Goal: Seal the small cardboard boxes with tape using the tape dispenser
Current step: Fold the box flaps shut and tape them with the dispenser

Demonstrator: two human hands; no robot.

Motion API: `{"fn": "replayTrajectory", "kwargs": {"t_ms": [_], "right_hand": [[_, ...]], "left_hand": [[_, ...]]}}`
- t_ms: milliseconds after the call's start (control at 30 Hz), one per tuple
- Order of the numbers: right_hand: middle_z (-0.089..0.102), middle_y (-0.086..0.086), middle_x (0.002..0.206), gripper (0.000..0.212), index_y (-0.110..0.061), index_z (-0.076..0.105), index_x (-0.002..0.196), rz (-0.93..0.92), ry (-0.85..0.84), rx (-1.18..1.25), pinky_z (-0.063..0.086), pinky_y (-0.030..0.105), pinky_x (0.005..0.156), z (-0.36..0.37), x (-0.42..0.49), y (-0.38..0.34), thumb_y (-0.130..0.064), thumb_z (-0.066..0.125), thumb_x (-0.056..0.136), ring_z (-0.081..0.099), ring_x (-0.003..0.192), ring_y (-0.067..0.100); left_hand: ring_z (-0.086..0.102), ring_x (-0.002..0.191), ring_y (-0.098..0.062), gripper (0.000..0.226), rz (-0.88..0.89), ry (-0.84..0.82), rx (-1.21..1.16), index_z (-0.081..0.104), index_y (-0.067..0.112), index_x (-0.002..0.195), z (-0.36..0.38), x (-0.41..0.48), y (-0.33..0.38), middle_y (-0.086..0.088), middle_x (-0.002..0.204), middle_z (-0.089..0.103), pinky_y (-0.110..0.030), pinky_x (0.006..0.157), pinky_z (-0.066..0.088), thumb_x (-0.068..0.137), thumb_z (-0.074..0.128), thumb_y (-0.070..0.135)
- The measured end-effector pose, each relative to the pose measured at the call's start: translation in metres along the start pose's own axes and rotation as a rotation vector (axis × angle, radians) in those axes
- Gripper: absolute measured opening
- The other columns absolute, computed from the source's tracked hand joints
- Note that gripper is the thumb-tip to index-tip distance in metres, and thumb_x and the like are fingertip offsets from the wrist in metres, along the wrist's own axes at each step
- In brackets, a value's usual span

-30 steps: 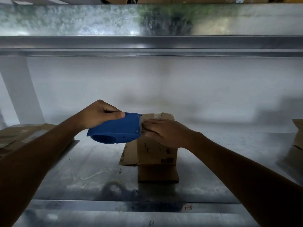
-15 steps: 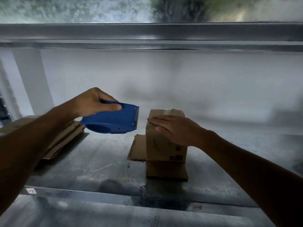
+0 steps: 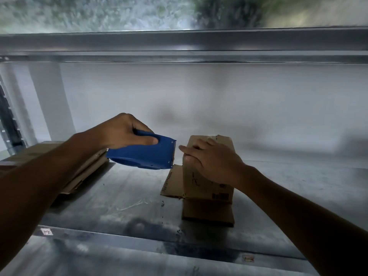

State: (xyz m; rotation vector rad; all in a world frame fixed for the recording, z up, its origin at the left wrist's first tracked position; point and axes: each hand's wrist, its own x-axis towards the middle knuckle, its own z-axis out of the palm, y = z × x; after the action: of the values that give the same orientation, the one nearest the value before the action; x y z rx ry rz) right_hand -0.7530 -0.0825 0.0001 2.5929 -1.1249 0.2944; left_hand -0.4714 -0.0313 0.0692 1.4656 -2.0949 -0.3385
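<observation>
Gripping the tape dispenser (image 3: 143, 155), left hand (image 3: 123, 131) fingers curled; right hand (image 3: 216, 161) fingers flat on box (image 3: 207, 189).

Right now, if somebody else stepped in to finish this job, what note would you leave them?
Left hand grips the blue tape dispenser in the air just left of the small cardboard box, toothed edge facing it, not touching.
Right hand lies flat, fingers straight, on top of that box.
The box stands on the metal shelf; two flaps at its base lie splayed open. Flattened cardboard lies at far left.
Done: unclear; I cannot tell whether the top is taped.
Left: probably check the top, then tape the open flaps.
</observation>
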Motion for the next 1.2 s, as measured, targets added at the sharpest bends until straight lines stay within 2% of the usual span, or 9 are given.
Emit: {"fn": "replayTrajectory", "kwargs": {"t_ms": [267, 400, 533, 667, 767, 867, 967, 1100, 1200], "right_hand": [[0.058, 0.000, 0.140, 0.059, -0.022, 0.053, 0.141, 0.003, 0.099, -0.054, 0.048, 0.043, 0.099, 0.005, 0.003, -0.002, -0.048, 0.014, 0.104, 0.056, 0.121, 0.024], [0.059, 0.000, 0.137, 0.081, -0.020, 0.058, 0.133, 0.018, 0.091, -0.032, 0.043, 0.045, 0.104, -0.003, 0.004, -0.010, -0.053, -0.004, 0.091, 0.056, 0.119, 0.023], [0.058, 0.000, 0.138, 0.079, -0.021, 0.057, 0.133, 0.024, 0.083, -0.032, 0.043, 0.047, 0.105, 0.000, 0.005, -0.012, -0.052, -0.003, 0.091, 0.055, 0.122, 0.023], [0.060, 0.004, 0.133, 0.066, -0.017, 0.059, 0.128, 0.009, 0.071, -0.042, 0.048, 0.045, 0.097, 0.002, 0.008, -0.008, -0.049, 0.010, 0.097, 0.055, 0.120, 0.025], [0.059, 0.009, 0.132, 0.042, -0.012, 0.059, 0.130, -0.064, 0.051, -0.101, 0.049, 0.048, 0.095, -0.001, 0.007, -0.008, -0.039, 0.043, 0.103, 0.053, 0.121, 0.028], [0.056, 0.008, 0.134, 0.041, -0.015, 0.056, 0.133, -0.065, 0.007, -0.150, 0.049, 0.046, 0.096, -0.007, 0.005, -0.013, -0.036, 0.041, 0.101, 0.050, 0.124, 0.028], [0.067, 0.011, 0.115, 0.027, -0.010, 0.067, 0.114, -0.110, 0.116, -0.171, 0.057, 0.049, 0.079, -0.005, -0.004, -0.016, -0.026, 0.055, 0.096, 0.062, 0.105, 0.031], [0.060, 0.000, 0.137, 0.043, -0.021, 0.061, 0.132, 0.003, 0.159, -0.017, 0.047, 0.045, 0.102, -0.006, -0.001, -0.012, -0.039, 0.030, 0.107, 0.056, 0.122, 0.020], [0.060, -0.003, 0.137, 0.047, -0.024, 0.061, 0.131, 0.020, 0.134, -0.017, 0.045, 0.044, 0.104, -0.007, 0.005, -0.016, -0.043, 0.024, 0.107, 0.056, 0.120, 0.019]], "left_hand": [[0.068, 0.094, 0.001, 0.025, -0.008, 0.107, 0.251, 0.078, 0.050, 0.096, 0.013, 0.019, -0.002, 0.030, 0.094, 0.074, -0.040, 0.090, 0.057, 0.076, 0.072, 0.065], [0.066, 0.093, -0.003, 0.024, -0.025, 0.160, 0.351, 0.078, 0.049, 0.094, 0.012, 0.021, 0.004, 0.027, 0.094, 0.074, -0.038, 0.087, 0.056, 0.077, 0.072, 0.065], [0.065, 0.091, -0.003, 0.027, -0.048, 0.174, 0.353, 0.078, 0.048, 0.096, 0.017, 0.017, 0.003, 0.026, 0.095, 0.074, -0.036, 0.086, 0.057, 0.076, 0.072, 0.067], [0.065, 0.093, -0.006, 0.033, -0.056, 0.216, 0.408, 0.078, 0.047, 0.100, 0.019, 0.015, 0.007, 0.024, 0.099, 0.075, -0.036, 0.086, 0.056, 0.077, 0.069, 0.070], [0.064, 0.095, -0.009, 0.037, -0.046, 0.243, 0.470, 0.077, 0.046, 0.104, 0.019, 0.012, 0.013, 0.019, 0.102, 0.075, -0.034, 0.085, 0.054, 0.080, 0.066, 0.070], [0.063, 0.091, -0.016, 0.044, -0.064, 0.200, 0.735, 0.077, 0.039, 0.107, 0.022, 0.013, 0.020, 0.008, 0.099, 0.074, -0.030, 0.075, 0.049, 0.086, 0.057, 0.072], [0.062, 0.090, -0.019, 0.049, -0.126, 0.151, 0.884, 0.075, 0.036, 0.107, 0.030, 0.001, 0.006, 0.004, 0.098, 0.071, -0.031, 0.077, 0.050, 0.088, 0.050, 0.074], [0.055, 0.080, -0.014, 0.040, -0.124, 0.378, 0.727, 0.075, 0.043, 0.100, 0.029, -0.009, -0.011, 0.009, 0.085, 0.072, -0.028, 0.071, 0.045, 0.087, 0.052, 0.073], [0.064, 0.085, -0.019, 0.038, -0.098, 0.465, 0.735, 0.075, 0.044, 0.101, 0.029, -0.009, -0.012, 0.007, 0.086, 0.075, -0.027, 0.068, 0.041, 0.087, 0.054, 0.072]]}}
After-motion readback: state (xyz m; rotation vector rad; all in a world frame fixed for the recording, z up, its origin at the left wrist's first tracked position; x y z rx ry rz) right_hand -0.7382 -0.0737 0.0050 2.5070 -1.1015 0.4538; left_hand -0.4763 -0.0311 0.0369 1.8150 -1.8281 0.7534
